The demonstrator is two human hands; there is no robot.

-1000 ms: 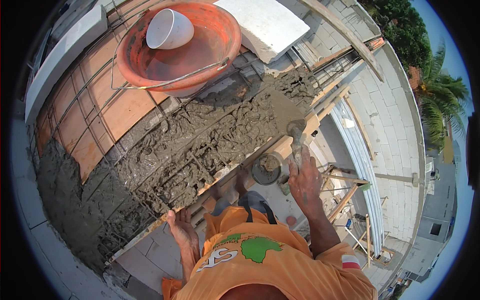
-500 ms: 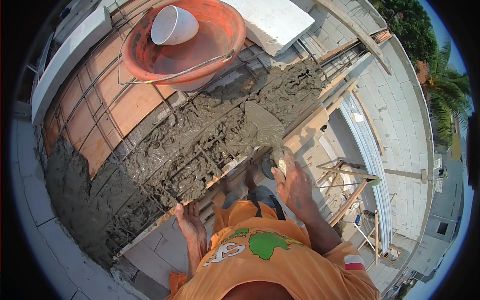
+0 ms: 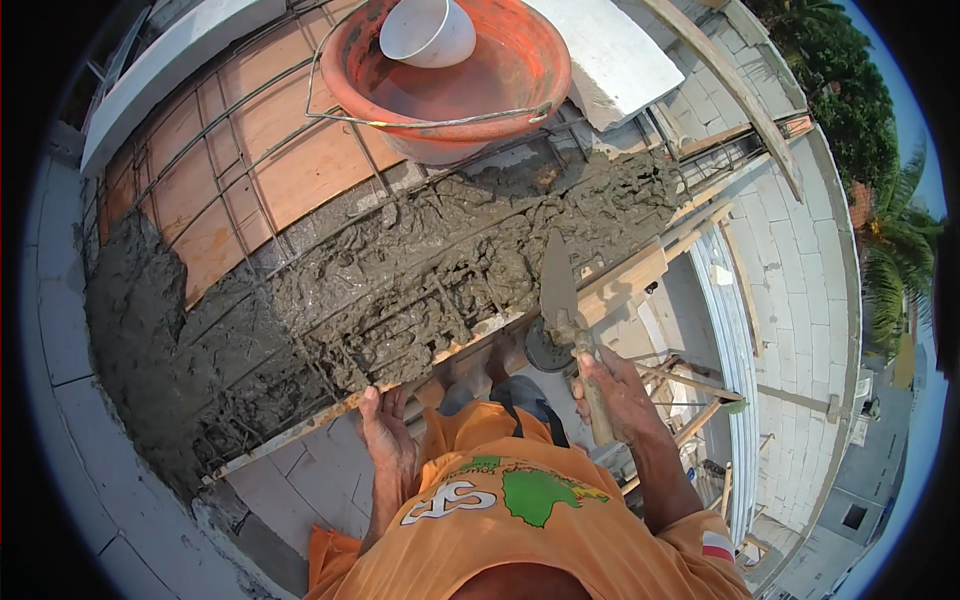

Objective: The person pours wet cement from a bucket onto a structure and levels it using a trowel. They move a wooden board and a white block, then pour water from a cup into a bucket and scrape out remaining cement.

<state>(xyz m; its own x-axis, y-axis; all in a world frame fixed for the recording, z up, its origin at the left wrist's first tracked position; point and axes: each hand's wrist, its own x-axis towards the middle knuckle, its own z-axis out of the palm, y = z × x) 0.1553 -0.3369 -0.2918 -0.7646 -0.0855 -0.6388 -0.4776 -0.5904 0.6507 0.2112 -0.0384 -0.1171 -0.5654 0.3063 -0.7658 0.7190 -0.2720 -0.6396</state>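
Observation:
My right hand [image 3: 618, 400] is closed around the handle of a mortar-smeared trowel [image 3: 558, 280], its blade pointing away from me and standing edge-on over the near side of the wet concrete [image 3: 430, 260]. My left hand [image 3: 388, 430] rests by the near edge of the formwork board [image 3: 330, 408], fingers extended and nothing held in them. Steel reinforcing bars [image 3: 225, 175] run through the lumpy grey concrete and out over bare plywood [image 3: 290, 150] at the far left.
An orange tub [image 3: 450, 135] with murky water and a white cup [image 3: 428, 35] stands behind the concrete. A white block [image 3: 610, 60] lies beside it. Wooden planks [image 3: 735, 90] extend at the right. Below the formwork are a drop, metal lengths [image 3: 735, 370] and scrap timber.
My right hand has drawn the trowel nearer to me, and its blade has turned from flat on the concrete to edge-on. My left hand stays by the board. The whole view has shifted.

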